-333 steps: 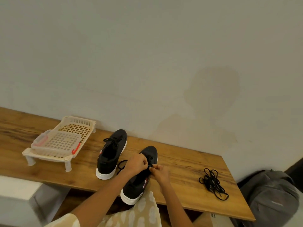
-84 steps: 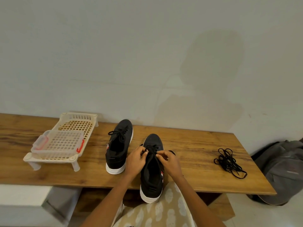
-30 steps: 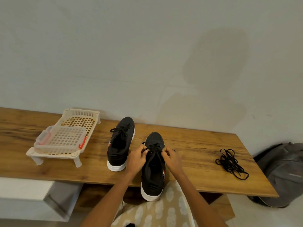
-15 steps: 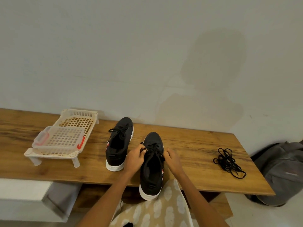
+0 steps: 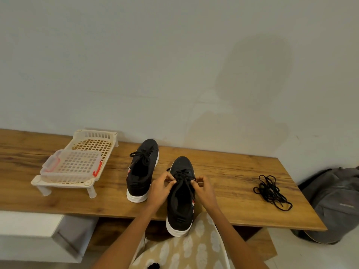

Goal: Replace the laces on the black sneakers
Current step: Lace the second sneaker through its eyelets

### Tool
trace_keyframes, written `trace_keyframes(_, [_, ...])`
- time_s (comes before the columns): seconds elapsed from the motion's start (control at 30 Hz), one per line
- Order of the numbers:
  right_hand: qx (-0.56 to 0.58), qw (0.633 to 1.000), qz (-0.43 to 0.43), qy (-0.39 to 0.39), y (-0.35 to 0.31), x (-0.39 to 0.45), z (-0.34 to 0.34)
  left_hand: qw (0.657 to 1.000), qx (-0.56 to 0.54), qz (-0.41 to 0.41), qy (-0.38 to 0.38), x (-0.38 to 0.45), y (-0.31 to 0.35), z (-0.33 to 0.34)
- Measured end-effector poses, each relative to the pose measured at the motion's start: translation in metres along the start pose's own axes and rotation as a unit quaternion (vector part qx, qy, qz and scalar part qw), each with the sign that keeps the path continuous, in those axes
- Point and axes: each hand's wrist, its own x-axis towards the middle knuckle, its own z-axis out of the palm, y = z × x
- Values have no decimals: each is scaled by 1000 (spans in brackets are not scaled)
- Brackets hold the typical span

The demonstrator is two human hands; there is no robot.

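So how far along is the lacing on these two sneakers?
Looks done: the left sneaker stands alone, laced with a bow. In hand: the left hand and right hand pinch lace ends on the right sneaker, apparently tying it. Left: finishing that knot. A loose lace bundle lies on the bench, old or new unclear.

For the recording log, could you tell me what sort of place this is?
Probably a home room: a wooden bench against a plain wall, a plastic rack on it, and a grey backpack on the floor.
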Motion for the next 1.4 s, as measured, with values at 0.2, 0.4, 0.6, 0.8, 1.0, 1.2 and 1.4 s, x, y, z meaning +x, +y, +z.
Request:
trace_keyframes(0.2, [55, 998, -2, 27, 3, -8, 7, 997, 59, 46, -34, 2, 4, -4])
trace_keyframes(0.4, [-5, 1000, -14, -17, 4, -2, 4, 991, 125, 42, -27, 6, 16, -5])
trace_keyframes(0.6, [-19, 999, -20, -28, 4, 1, 3, 991, 101, 71, -47, 8, 13, -8])
trace_keyframes(0.8, [-24, 999, -20, -30, 7, 2, 2, 984, 153, 73, -56, 11, 17, -4])
trace_keyframes(1.0, [-33, 999, -21, -35, 8, 4, 3, 995, 71, 43, -59, 3, 9, -6])
trace_keyframes(1.2, [-43, 998, -36, -40, 8, 4, 2, 996, 23, 41, -70, -1, 1, -5])
trace_keyframes(1.4, [-56, 996, -55, -51, 8, 6, 2, 997, 37, 31, -57, 5, 5, -9])
